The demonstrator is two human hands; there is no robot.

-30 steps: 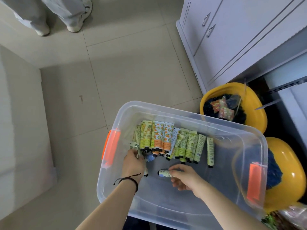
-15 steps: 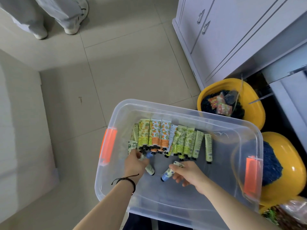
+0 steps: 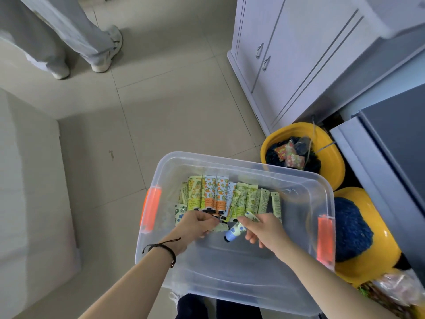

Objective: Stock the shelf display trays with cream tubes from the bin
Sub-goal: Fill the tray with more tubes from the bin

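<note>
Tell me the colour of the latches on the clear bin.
Orange; the head view shows one latch at each end of the bin.

A single head-worn wide-angle camera looks steeply down, close over the bin (image 3: 241,163).

Bare forearms (image 3: 128,284) — a thin black cord bracelet (image 3: 163,248) knotted on the left wrist, loose ends sticking out; dark trousers (image 3: 195,307) below.

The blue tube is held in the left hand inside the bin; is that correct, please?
Not quite. The head view shows the right hand pinching the blue tube inside the bin; the left hand grips a pale tube.
</note>
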